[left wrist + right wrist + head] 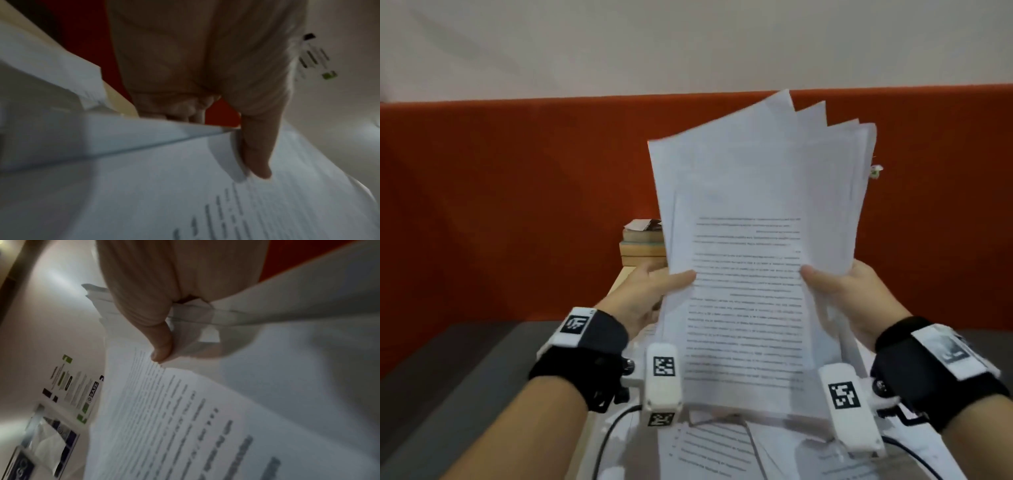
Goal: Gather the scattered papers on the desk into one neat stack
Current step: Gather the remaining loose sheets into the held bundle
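Note:
A bundle of white printed papers stands upright above the desk, its top corners fanned out unevenly. My left hand grips its left edge, thumb on the front sheet, fingers behind. My right hand grips the right edge the same way. In the left wrist view the left hand has its thumb pressed on the papers. In the right wrist view the right hand pinches the papers with the thumb in front. More printed sheets lie flat on the desk under the bundle.
Stacked books sit at the back of the pale desk, against an orange-red partition. A grey surface lies to the left. Thin-framed glasses and black cables rest on the loose sheets.

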The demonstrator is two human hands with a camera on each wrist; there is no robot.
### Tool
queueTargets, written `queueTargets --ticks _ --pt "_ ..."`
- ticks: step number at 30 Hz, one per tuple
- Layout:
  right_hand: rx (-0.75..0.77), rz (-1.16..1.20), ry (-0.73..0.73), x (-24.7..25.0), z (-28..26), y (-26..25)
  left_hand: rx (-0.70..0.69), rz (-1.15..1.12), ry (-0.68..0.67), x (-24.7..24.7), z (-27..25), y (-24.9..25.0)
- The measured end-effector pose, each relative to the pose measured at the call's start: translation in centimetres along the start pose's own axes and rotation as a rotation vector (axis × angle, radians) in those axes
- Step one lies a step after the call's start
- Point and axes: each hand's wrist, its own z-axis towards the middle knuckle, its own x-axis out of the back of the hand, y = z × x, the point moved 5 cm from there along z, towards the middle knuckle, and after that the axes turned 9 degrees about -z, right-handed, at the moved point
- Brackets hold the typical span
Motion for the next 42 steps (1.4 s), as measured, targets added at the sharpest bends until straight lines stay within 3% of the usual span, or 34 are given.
queueTargets --ticks 2,5,9,12,15,22,28,42 --pt "0.02 0.015 -0.059 -1.2 -0.2 -0.4 0.013 0.006 -0.086 0.0 -0.4 -0.5" --pt "0.006 -0.111 -0.119 -2.3 0.3 -0.7 -0.09 0.033 -0.005 1.4 -0.9 -0.4" --pt "-0.229 -0.637 -0.029 1.8 1.2 1.9 -0.143 -0.066 0.179 6.8 -1.9 0.1" --pt "-0.468 -1.165 -0.191 4.0 2.1 5.9 -0.117 -0.104 0.241 9.6 -2.9 0.0" --pt "-0.562 -1.383 -0.315 3.8 2.6 8.0 -0.09 -0.144 0.255 10.6 -3.3 -0.5" --pt "-0.527 -1.334 -0.155 2.4 3.1 7.5 -0.078 -0.162 0.264 10.2 -3.3 -1.0" --pt "-0.475 -1.355 -0.348 0.9 3.6 9.0 -0.09 -0.152 0.241 9.2 -3.3 -1.2" --pt "-0.537 -1.455 -0.359 3.2 2.5 7.2 -0.134 -0.126 0.185 7.5 -3.0 -1.1"
